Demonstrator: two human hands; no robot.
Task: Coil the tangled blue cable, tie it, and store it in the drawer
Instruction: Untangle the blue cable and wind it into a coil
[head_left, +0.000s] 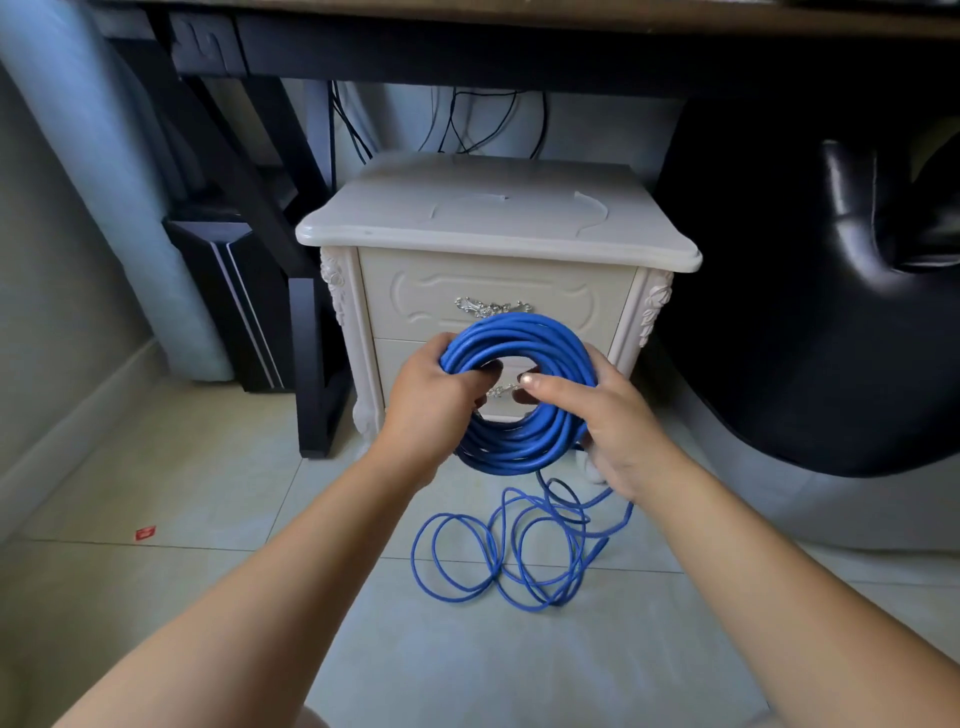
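Both hands are gripping the blue cable (524, 343) coil upright before the cream nightstand (498, 218): left hand (434, 387) curling round its left side, right hand (605, 415) wrapping its right. Loose loops (498, 556) are trailing tangled across the tiled floor (208, 493). Both drawers (493, 296) are sitting closed.

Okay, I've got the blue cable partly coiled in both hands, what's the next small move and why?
Probably draw up one more loop with the right hand and lay it onto the coil that the left hand grips. Several loose loops lie tangled on the floor, so tying looks premature.
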